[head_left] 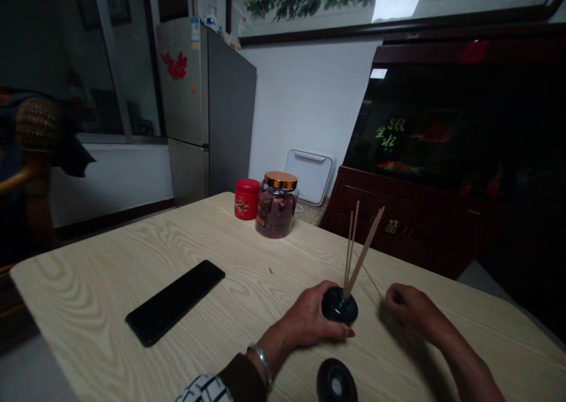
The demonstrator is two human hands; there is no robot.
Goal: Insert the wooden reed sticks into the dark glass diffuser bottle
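The left hand (307,315) was curled against the side of a round black holder (338,306), its fingers wrapped about the base, while the right hand (409,310) stayed apart from it, a short gap away on the table, fingers drawn together. A thin strand (369,278) ran at a slant from beside the sticks toward those fingers, though I could not tell whether they pinched it. The holder sat near the table's near edge, with thin wooden sticks (363,251) rising from its top, some upright and one leaning. The step in hand looked like setting one more slender stick beside these, and the next move seemed to call for a steady left hand and a careful line from the right. Just below lay a black disc (336,383) with a pale centre, on the light wood-grain table (84,278). Farther off were a black smartphone (174,302), a red tin (246,198) and a glass jar of dried petals (276,207) under a copper lid. Behind stood a dark wood fish tank (442,131), a white plastic case (310,177), a silver refrigerator (203,107) and a framed peony painting (331,1)
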